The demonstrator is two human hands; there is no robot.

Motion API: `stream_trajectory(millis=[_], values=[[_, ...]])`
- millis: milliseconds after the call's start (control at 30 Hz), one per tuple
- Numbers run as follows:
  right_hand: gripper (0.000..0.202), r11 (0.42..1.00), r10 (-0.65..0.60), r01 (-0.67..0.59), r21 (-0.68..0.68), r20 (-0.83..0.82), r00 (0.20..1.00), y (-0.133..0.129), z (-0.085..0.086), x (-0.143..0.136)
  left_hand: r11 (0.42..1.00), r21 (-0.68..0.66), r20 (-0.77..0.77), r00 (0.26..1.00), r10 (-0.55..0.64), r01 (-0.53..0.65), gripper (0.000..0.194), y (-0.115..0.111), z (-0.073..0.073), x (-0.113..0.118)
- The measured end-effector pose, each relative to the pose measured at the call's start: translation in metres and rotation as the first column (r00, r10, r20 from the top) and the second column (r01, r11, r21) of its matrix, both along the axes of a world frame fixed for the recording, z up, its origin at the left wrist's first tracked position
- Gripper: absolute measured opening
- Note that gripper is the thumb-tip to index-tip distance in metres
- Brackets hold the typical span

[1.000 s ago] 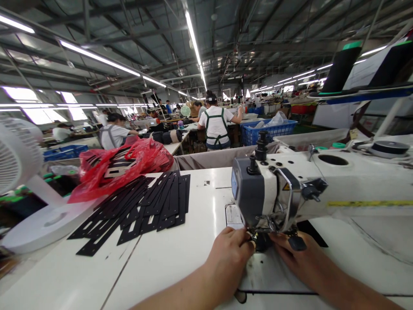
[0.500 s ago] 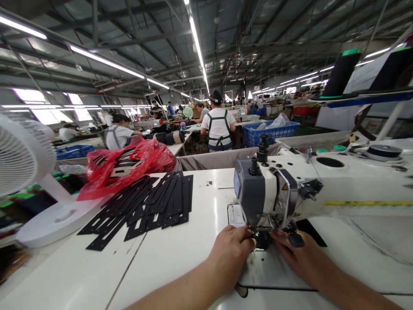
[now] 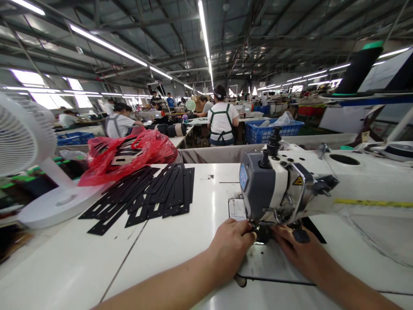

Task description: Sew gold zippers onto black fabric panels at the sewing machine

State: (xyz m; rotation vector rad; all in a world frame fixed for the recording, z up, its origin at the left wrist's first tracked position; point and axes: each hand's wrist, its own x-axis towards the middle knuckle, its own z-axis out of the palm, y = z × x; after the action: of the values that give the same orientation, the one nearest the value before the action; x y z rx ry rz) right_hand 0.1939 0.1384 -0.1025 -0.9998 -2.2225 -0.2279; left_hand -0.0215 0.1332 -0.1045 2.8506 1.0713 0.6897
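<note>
A white and grey sewing machine (image 3: 261, 185) stands at the right of the white table. Under its needle area, a dark piece (image 3: 263, 234) lies between my hands, partly hidden by the machine head. My left hand (image 3: 230, 245) is at the left of the presser foot, its thumb and forefinger pressed together at the dark piece's edge. On the other side, my right hand (image 3: 297, 249) reaches in under the machine head, its fingertips partly hidden. A black strip (image 3: 314, 230) shows behind it. Many black slotted strips (image 3: 167, 189) lie fanned out at the left.
A red plastic bag (image 3: 155, 148) with more strips sits behind the pile. At the left stands a white fan (image 3: 64, 198). Past the table are a blue basket (image 3: 274, 130) and a seated person (image 3: 222, 120). Thread cones (image 3: 358, 71) stand at the upper right.
The view has shifted slightly, so the machine appears a little further right and the table strips a little higher. Both hands keep their places at the needle area.
</note>
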Motion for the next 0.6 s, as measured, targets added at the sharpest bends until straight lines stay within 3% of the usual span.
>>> stream_trajectory(millis=[600], values=[[0.03,1.0,-0.005,0.006,-0.006,0.036,0.999,0.0003,-0.0024,0.0025,0.999,0.046,-0.049,0.999,-0.016,0.019,0.011,0.0037,-0.0036,0.0006]])
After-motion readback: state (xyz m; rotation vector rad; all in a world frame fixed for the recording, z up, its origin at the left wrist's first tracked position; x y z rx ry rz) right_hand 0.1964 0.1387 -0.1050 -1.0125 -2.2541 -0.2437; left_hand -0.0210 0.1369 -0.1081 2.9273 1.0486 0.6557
